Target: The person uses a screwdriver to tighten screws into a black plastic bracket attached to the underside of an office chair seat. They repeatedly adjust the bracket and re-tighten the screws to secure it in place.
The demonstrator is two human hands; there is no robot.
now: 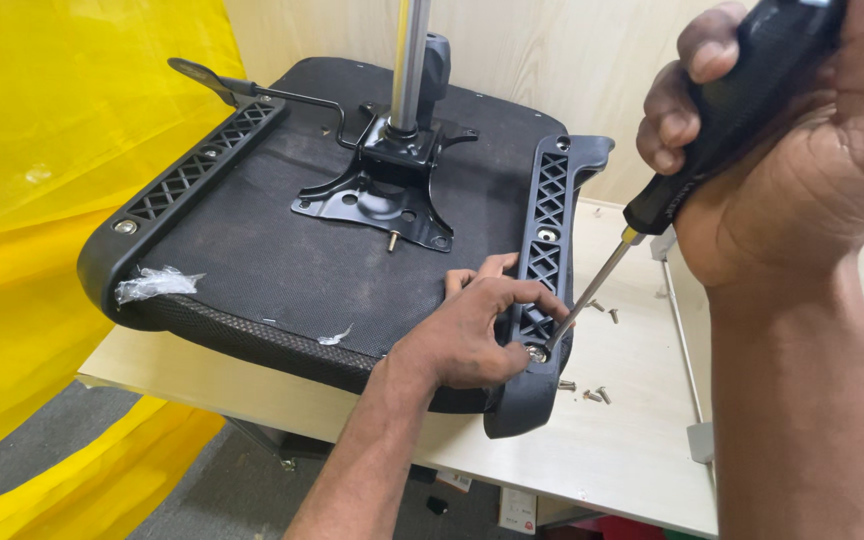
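Head view: right hand (782, 150) gripping screwdriver (652, 210), left hand (477, 335) on armrest bracket (547, 230)

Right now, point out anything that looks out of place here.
Loose screws lie scattered on the table beside the seat. Torn plastic scraps cling to its front edge. Nothing looks broken.

The chair seat (282, 250) is rough black cloth. Its side bar (542, 260) is dull black plastic. The pole (410, 60) is shiny metal. The table (632, 440) is smooth pale wood.
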